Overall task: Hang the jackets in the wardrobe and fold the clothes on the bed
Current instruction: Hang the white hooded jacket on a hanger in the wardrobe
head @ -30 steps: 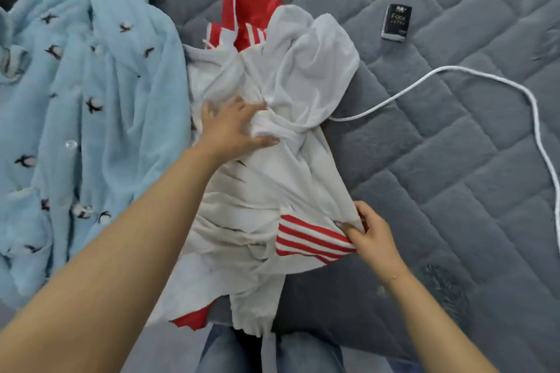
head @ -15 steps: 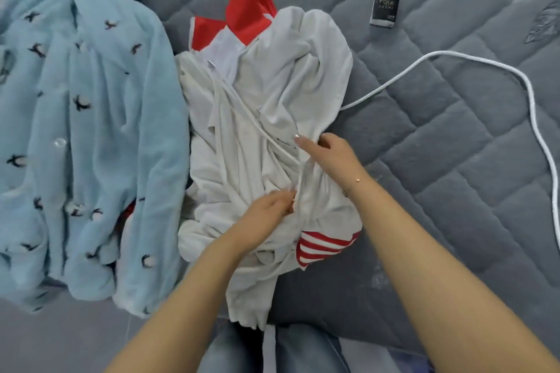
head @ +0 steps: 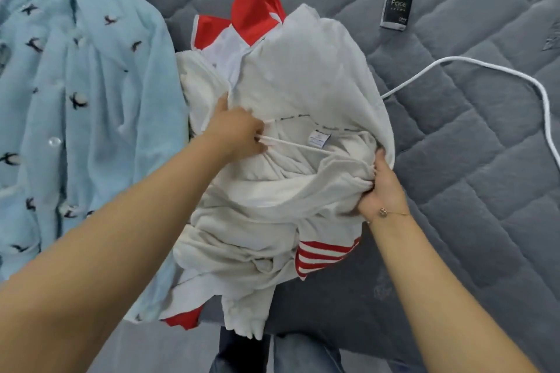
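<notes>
**Both hands buried in the white hoodie**

Head view: the crumpled white hoodie (head: 303,118) is spread at the centre of the grey quilted bed (head: 454,191), its hood opened upward and a small neck label (head: 318,140) exposed. The left hand (head: 239,133) is planted at 9 o'clock on the hood opening, fingers curled round the fabric edge, with a white drawstring (head: 291,144) caught between them. The right hand (head: 383,188) is clamped on a bunched fold of the same garment at 3 o'clock, thumb up against the hood's rim; a thin bracelet (head: 391,213) is seen on that wrist. The hands are held well apart, the drawstring stretched between them. A red-and-white striped cuff (head: 321,254) is laid at 5 o'clock, and a red-and-white garment (head: 254,9) is tucked under the hoodie at 12 o'clock. A fluffy light-blue jacket with small dark bird shapes (head: 85,118) is laid flat at 9 o'clock, touching the hoodie's edge. A black tissue pack (head: 397,9) is seen at 1 o'clock, a white cable (head: 485,65) looped at 2 o'clock.
</notes>
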### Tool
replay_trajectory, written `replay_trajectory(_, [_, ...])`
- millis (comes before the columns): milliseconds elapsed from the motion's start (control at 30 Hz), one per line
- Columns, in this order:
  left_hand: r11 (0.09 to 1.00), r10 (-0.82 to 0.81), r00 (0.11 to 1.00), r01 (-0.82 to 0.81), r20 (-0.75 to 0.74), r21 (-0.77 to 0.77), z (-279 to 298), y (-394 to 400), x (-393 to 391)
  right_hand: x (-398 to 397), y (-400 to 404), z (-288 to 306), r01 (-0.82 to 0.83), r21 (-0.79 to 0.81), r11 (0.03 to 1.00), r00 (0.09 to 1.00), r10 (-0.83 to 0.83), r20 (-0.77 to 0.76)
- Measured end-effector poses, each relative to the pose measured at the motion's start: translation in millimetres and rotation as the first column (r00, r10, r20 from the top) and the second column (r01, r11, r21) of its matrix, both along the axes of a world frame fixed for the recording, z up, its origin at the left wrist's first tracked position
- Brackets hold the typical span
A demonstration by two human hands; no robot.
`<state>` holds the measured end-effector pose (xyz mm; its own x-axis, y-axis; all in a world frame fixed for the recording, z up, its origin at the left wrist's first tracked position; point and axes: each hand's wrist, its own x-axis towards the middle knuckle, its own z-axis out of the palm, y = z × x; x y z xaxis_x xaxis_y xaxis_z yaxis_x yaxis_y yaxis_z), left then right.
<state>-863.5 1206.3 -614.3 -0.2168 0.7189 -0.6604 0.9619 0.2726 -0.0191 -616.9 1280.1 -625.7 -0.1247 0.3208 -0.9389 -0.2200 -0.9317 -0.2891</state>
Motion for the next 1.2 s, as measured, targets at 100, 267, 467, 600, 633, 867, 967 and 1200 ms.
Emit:
replay_trajectory(100, [0.997, -0.069, 0.994, 0.072, -0.079, 0.035, 6.9, -23.5, 12.4, 18.4, 8.5, 6.4, 0.104, -0.078, 0.992, 0.991, -0.11, -0.074])
replay_trajectory(267, [0.849, 0.497, 0.769, -0.337, 0.402, -0.406, 42.1, -104.1, 39.8, 8.5, -5.1, 32.0, -0.053, -0.077, 0.996, 0.995, 0.046, -0.09])
replay_trajectory(467, [0.489, 0.868, 0.138, -0.405, 0.477, -0.773, 83.9, -151.0, 95.2, 15.7, -34.0, 91.6, -0.188, 0.173, 0.967, 0.964, 0.215, -0.159])
replay_trajectory(600, [0.526, 0.805, 0.125, -0.603, 0.58, -0.6, 109.7, -158.4, 117.6, 31.2, -55.5, 153.3, -0.302, 0.333, 0.893, 0.923, 0.361, -0.131])
replay_trajectory(633, [0.526, 0.751, 0.17, -0.738, 0.637, -0.423, 117.1, -160.3, 117.5, 35.0, -61.9, 170.5, -0.337, 0.391, 0.857, 0.909, 0.404, -0.101])
replay_trajectory(867, [0.435, 0.291, 0.493, -0.832, 0.82, 0.345, 215.6, -201.2, 110.1, 50.3, -132.7, 296.8, -0.544, 0.632, 0.552, 0.757, 0.648, 0.086])
replay_trajectory(967, [0.605, 0.165, 0.611, -0.682, 0.774, 0.41, 247.8, -220.1, 131.3, 57.3, -167.3, 355.6, -0.585, 0.721, 0.371, 0.703, 0.675, 0.223])
replay_trajectory(1200, [0.577, 0.164, 0.439, -0.769, 0.884, 0.275, 304.0, -268.3, 183.4, 77.9, -209.1, 461.2, -0.548, 0.801, 0.239, 0.749, 0.566, 0.344])
